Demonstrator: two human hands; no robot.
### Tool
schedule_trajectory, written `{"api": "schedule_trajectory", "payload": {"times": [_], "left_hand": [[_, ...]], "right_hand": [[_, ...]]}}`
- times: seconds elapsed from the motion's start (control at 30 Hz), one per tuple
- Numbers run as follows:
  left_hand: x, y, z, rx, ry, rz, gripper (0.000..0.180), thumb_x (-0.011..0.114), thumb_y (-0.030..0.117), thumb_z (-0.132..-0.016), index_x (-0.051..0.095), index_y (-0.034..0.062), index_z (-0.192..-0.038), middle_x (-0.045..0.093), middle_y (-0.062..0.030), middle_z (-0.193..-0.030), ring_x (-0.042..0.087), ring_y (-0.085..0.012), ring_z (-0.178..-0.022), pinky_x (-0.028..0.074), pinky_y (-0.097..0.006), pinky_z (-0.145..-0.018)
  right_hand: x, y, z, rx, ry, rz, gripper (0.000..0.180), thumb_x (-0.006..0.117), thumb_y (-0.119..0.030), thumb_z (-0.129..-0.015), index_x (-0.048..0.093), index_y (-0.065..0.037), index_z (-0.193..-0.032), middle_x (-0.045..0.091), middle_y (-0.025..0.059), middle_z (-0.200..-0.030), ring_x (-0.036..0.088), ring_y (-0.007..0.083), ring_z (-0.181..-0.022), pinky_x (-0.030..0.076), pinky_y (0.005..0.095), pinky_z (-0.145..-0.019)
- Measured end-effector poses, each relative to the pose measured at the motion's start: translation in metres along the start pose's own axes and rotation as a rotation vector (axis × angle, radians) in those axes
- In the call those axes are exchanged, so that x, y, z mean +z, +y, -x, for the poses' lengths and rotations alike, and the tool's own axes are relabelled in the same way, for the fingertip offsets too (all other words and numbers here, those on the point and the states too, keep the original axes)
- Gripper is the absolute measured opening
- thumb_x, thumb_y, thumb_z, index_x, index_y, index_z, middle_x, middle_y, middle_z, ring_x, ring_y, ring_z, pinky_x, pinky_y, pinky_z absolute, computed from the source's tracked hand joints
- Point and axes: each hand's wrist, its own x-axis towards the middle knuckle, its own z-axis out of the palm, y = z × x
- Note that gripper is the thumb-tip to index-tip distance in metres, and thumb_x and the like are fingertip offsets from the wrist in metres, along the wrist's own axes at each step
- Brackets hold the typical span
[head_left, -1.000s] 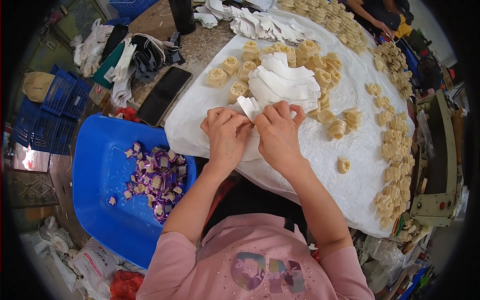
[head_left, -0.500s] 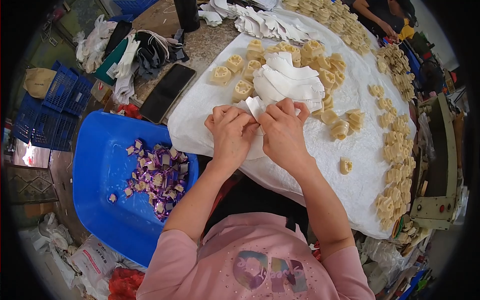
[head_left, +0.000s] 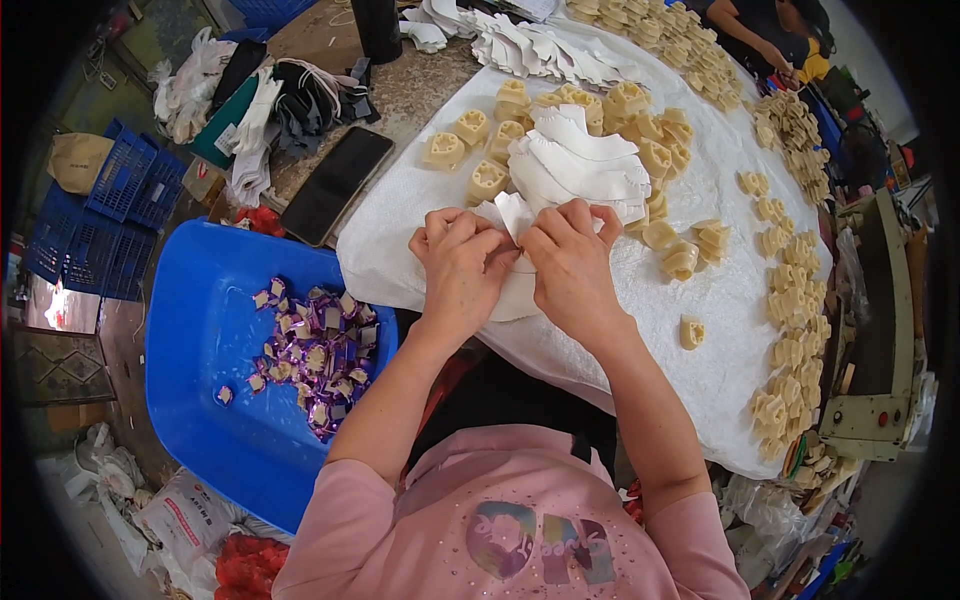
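Observation:
My left hand (head_left: 458, 265) and my right hand (head_left: 575, 262) are close together over the near edge of the cloth-covered table, fingers bent and pinched. A small white sheet (head_left: 514, 213) sticks up between their fingertips; whatever else they hold is hidden by the fingers. Just beyond lies a fanned stack of white wavy-edged sheets (head_left: 580, 165). Cream-coloured, hollow moulded pieces (head_left: 488, 180) stand around that stack, and a single cream piece (head_left: 692, 332) lies off to the right.
At my left, a blue tub (head_left: 200, 330) holds many purple-foil-wrapped pieces (head_left: 325, 355). A black phone (head_left: 337, 187) lies on the table beside the white cloth (head_left: 640, 370). More cream pieces (head_left: 790, 340) line the right edge. A person (head_left: 765, 40) sits at the far right.
Both hands stay at nearly the same spot, with only slight finger movement. The upright bit of white sheet has shifted a little, and my right hand sits slightly farther right.

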Motion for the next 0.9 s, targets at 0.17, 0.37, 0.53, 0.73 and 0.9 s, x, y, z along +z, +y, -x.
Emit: {"api": "schedule_trajectory", "payload": {"times": [0.17, 0.37, 0.53, 0.73, 0.9], "left_hand": [[0.002, 0.001, 0.001, -0.031, -0.005, 0.037, 0.013, 0.071, 0.008, -0.068, 0.067, 0.0052, -0.08, 0.06, -0.0028, -0.09, 0.047, -0.0226, -0.104, 0.026, -0.038, -0.093], [0.01, -0.003, 0.002, -0.044, 0.066, 0.101, 0.012, 0.069, 0.008, -0.067, 0.069, 0.0087, -0.079, 0.058, -0.0015, -0.084, 0.046, -0.0241, -0.102, 0.026, -0.042, -0.088], [0.012, 0.0, 0.001, -0.04, 0.067, 0.092, 0.011, 0.069, 0.008, -0.067, 0.069, 0.0112, -0.078, 0.057, 0.0001, -0.083, 0.046, -0.0239, -0.101, 0.026, -0.042, -0.088], [0.012, 0.007, 0.0, 0.006, 0.097, 0.025, 0.011, 0.07, 0.009, -0.068, 0.068, 0.0111, -0.078, 0.056, 0.0003, -0.082, 0.046, -0.023, -0.099, 0.026, -0.04, -0.088], [0.012, 0.002, 0.001, 0.025, 0.109, -0.017, 0.01, 0.07, 0.011, -0.069, 0.067, 0.0096, -0.078, 0.058, -0.0015, -0.083, 0.047, -0.023, -0.097, 0.027, -0.039, -0.09]], "right_hand": [[-0.001, -0.002, 0.0, -0.024, -0.018, 0.019, 0.011, 0.063, -0.005, -0.067, 0.058, -0.01, -0.075, 0.051, 0.0022, -0.083, 0.047, 0.024, -0.095, 0.023, 0.0509, -0.092], [-0.002, 0.003, 0.004, -0.003, -0.001, -0.029, 0.012, 0.064, -0.012, -0.066, 0.057, -0.01, -0.076, 0.05, 0.0045, -0.085, 0.046, 0.025, -0.095, 0.023, 0.0505, -0.092], [-0.011, 0.006, 0.012, 0.071, 0.088, -0.074, 0.016, 0.063, -0.011, -0.066, 0.056, -0.01, -0.08, 0.048, 0.0047, -0.084, 0.045, 0.0249, -0.095, 0.023, 0.0492, -0.092], [-0.011, 0.012, 0.024, 0.151, 0.17, -0.161, 0.023, 0.065, -0.007, -0.064, 0.055, -0.01, -0.085, 0.048, 0.0044, -0.085, 0.045, 0.0252, -0.094, 0.022, 0.047, -0.092], [-0.014, 0.016, 0.034, 0.233, 0.253, -0.183, 0.022, 0.064, -0.005, -0.066, 0.055, -0.009, -0.085, 0.049, 0.0053, -0.085, 0.045, 0.0255, -0.094, 0.023, 0.0456, -0.091]]}}
